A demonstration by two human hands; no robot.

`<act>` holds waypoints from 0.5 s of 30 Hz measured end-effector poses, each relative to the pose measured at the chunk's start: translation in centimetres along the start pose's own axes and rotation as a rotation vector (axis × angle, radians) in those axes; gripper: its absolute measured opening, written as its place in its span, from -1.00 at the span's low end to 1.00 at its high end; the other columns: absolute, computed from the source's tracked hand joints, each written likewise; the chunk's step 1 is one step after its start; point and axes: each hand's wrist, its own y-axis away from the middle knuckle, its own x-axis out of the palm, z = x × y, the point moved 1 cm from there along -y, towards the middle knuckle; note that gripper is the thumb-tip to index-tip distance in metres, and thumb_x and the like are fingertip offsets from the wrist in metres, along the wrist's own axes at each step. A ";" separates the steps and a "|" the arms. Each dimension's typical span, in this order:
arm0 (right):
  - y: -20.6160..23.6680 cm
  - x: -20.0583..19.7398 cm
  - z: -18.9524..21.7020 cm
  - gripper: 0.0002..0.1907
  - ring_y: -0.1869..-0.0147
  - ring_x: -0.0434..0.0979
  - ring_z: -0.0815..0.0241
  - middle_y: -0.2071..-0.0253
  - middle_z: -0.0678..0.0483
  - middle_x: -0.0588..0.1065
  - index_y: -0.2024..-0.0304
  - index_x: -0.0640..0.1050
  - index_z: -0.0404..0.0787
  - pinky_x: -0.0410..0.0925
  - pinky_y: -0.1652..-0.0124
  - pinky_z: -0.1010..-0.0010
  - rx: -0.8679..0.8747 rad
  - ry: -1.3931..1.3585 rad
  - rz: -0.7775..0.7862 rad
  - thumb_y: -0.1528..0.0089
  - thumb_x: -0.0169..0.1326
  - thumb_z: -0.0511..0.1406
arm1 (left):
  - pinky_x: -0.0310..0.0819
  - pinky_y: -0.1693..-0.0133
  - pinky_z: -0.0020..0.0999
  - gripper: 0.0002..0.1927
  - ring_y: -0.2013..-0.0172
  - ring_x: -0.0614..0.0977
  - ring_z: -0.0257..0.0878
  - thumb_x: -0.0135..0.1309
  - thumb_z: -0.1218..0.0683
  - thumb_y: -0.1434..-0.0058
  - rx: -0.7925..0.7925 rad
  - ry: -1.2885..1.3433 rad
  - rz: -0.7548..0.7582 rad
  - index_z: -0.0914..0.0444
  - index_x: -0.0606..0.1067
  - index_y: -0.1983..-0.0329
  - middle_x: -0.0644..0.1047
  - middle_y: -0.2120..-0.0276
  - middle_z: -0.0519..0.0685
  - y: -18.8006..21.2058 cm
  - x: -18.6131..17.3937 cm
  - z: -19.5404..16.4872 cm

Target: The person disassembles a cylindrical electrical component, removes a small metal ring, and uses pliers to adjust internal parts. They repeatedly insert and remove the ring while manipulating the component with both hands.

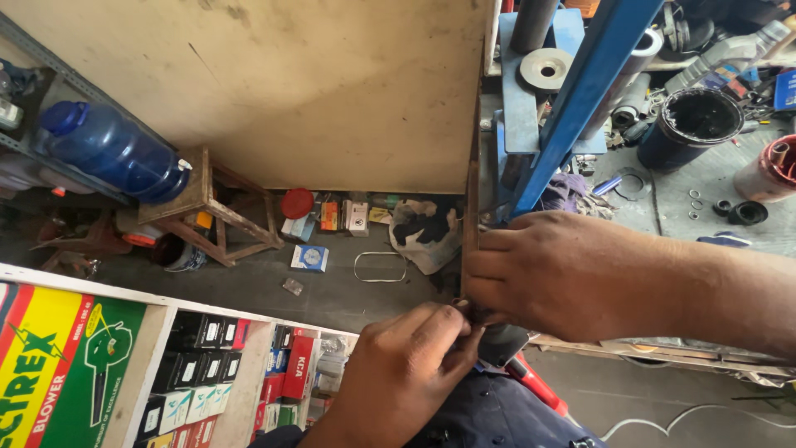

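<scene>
At the edge of the grey workbench point(713, 199), both hands meet over a small dark part point(474, 314), mostly hidden, that sits between their fingertips. The right hand point(564, 274) curls over it from above, fingers closed; the left hand point(406, 369) pinches up from below. Its long axis and heading cannot be told; a blue steel press frame point(580, 91) rises just behind.

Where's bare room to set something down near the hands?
Bare floor lies between the wooden stool, the wire loop and the shelf of boxes. The workbench by the black tub is crowded with washers.
</scene>
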 end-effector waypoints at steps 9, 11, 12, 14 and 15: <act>0.1 0.2 -0.6 -0.77 0.06 0.48 0.09 0.26 0.10 0.42 0.29 0.46 -0.09 0.32 0.15 0.15 -0.025 -0.008 0.032 -0.25 0.03 -0.09 | 0.54 0.39 -0.13 -0.78 0.42 0.65 0.02 0.30 0.14 -0.15 -0.046 -0.040 -0.048 0.25 0.45 0.30 0.56 0.41 0.03 0.4 0.6 -0.7; 0.0 0.2 -0.7 -0.74 0.07 0.50 0.08 0.25 0.09 0.42 0.28 0.46 -0.11 0.32 0.16 0.16 -0.045 -0.006 0.001 -0.24 0.05 -0.07 | 0.54 0.39 -0.15 -0.78 0.41 0.66 0.02 0.30 0.14 -0.15 -0.059 -0.020 -0.044 0.24 0.45 0.30 0.57 0.40 0.02 0.4 0.5 -0.6; -0.1 0.2 -0.7 -0.71 0.08 0.50 0.07 0.25 0.08 0.43 0.27 0.47 -0.12 0.32 0.18 0.16 -0.066 -0.003 -0.035 -0.23 0.06 -0.05 | 0.55 0.39 -0.16 -0.78 0.40 0.66 0.01 0.30 0.15 -0.15 -0.065 0.000 -0.039 0.25 0.45 0.30 0.57 0.39 0.02 0.4 0.4 -0.5; -0.2 0.2 -0.7 -0.68 0.12 0.52 0.03 0.25 0.06 0.45 0.27 0.48 -0.15 0.33 0.22 0.16 -0.076 0.013 -0.078 -0.19 0.10 -0.05 | 0.55 0.39 -0.17 -0.78 0.40 0.66 0.01 0.31 0.15 -0.16 -0.070 0.023 -0.022 0.25 0.45 0.29 0.58 0.39 0.02 0.3 0.3 -0.4; -0.2 0.3 -0.7 -0.68 0.14 0.53 0.00 0.26 0.04 0.46 0.29 0.49 -0.17 0.34 0.26 0.15 -0.068 0.024 -0.084 -0.16 0.11 -0.06 | 0.55 0.40 -0.17 -0.78 0.40 0.66 0.01 0.31 0.15 -0.16 -0.072 0.025 -0.011 0.25 0.45 0.30 0.58 0.39 0.02 0.3 0.2 -0.3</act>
